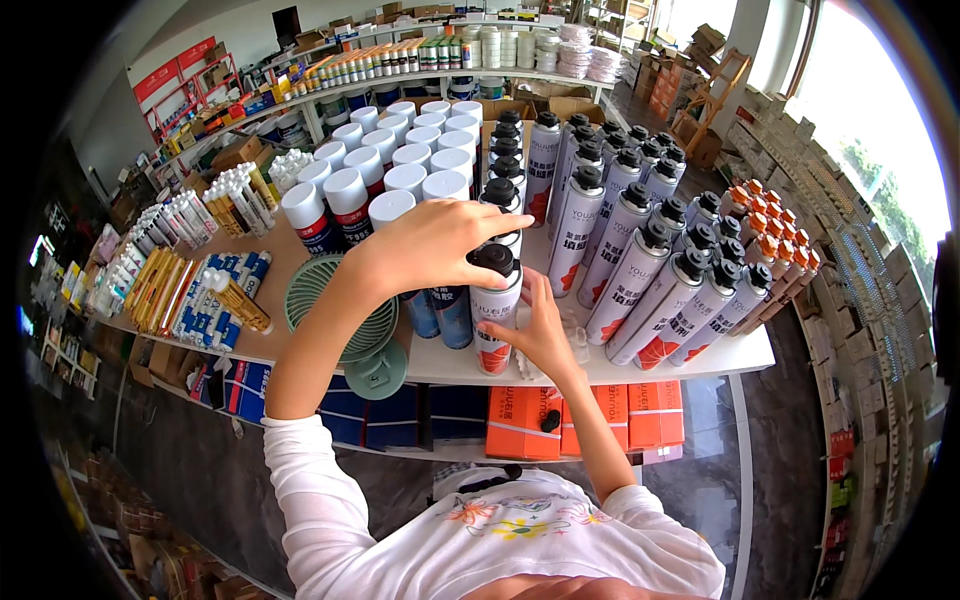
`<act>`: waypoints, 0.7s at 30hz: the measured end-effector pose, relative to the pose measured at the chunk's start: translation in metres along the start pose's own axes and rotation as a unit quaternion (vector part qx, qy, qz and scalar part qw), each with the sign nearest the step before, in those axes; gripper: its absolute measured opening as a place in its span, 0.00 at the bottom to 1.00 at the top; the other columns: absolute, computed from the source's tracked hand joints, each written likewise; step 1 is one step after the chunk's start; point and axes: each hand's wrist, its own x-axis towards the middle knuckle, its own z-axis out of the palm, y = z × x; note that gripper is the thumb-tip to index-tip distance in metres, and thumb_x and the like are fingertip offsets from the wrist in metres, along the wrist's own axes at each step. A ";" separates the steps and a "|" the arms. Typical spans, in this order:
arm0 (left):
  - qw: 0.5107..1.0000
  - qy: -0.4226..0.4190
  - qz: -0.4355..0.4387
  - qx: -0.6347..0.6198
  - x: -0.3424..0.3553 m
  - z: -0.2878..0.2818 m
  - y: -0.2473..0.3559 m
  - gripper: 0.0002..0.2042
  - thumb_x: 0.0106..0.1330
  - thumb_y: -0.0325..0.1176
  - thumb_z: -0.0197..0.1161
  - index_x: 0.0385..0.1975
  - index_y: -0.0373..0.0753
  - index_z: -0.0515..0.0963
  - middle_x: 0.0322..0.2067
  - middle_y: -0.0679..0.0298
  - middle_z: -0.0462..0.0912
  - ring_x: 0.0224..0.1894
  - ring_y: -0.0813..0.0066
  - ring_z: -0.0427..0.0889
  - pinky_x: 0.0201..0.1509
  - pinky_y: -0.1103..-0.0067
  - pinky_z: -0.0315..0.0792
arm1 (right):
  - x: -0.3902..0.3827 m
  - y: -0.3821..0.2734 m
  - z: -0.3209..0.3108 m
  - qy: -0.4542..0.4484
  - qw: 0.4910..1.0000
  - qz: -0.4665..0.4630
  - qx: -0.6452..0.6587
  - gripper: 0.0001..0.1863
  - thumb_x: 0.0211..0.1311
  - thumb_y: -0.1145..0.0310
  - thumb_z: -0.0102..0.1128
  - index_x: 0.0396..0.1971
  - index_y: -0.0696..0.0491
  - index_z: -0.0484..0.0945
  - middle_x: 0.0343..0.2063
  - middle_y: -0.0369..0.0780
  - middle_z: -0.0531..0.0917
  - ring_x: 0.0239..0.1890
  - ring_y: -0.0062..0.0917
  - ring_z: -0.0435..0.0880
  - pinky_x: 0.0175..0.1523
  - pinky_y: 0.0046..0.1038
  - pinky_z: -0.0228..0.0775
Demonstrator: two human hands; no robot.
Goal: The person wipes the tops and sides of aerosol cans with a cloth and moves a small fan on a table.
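Observation:
A white spray foam can (495, 322) with a black top and a red design stands upright at the front edge of the table. My left hand (440, 240) arches over it, thumb and fingers closed around its top end. Lower down, my right hand (535, 330) grips the body from the right, with the thumb across its front. More black-topped cans (505, 150) run in a row straight behind it. To its left stand blue cans (452, 315), their tops partly hidden by my left hand and forearm.
Grouped foam cans (640, 275) fill the table's right side, with orange-topped ones (770, 235) beyond. White-capped cans (345, 190) stand at the left behind a green fan (375, 365). Tubes (160, 290) lie farther left. Orange boxes (525, 425) sit under the table (720, 350).

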 end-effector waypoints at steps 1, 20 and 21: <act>1.000 0.002 -0.007 0.005 -0.006 0.002 0.001 0.31 0.58 0.49 0.67 0.59 0.38 0.74 0.45 0.53 0.83 0.46 0.55 0.83 0.55 0.67 0.75 | -0.001 0.001 0.005 0.008 1.000 0.021 0.015 0.47 0.46 0.62 0.80 0.64 0.58 0.60 0.59 0.50 0.72 0.61 0.38 0.75 0.64 0.38 0.70; 0.989 -0.065 0.005 -0.130 -0.023 0.042 0.019 0.32 0.51 0.39 0.76 0.53 0.39 0.66 0.51 0.54 0.73 0.43 0.52 0.83 0.48 0.64 0.77 | -0.032 0.007 0.001 0.039 0.998 -0.056 0.008 0.36 0.44 0.69 0.78 0.56 0.58 0.71 0.49 0.45 0.78 0.51 0.35 0.82 0.56 0.34 0.75; 0.989 -0.065 0.006 -0.132 -0.021 0.043 0.019 0.32 0.51 0.39 0.76 0.53 0.39 0.66 0.51 0.54 0.73 0.43 0.52 0.83 0.48 0.64 0.77 | -0.032 0.008 -0.001 0.032 0.997 -0.065 0.000 0.36 0.45 0.68 0.78 0.56 0.58 0.70 0.48 0.46 0.78 0.50 0.38 0.82 0.54 0.35 0.75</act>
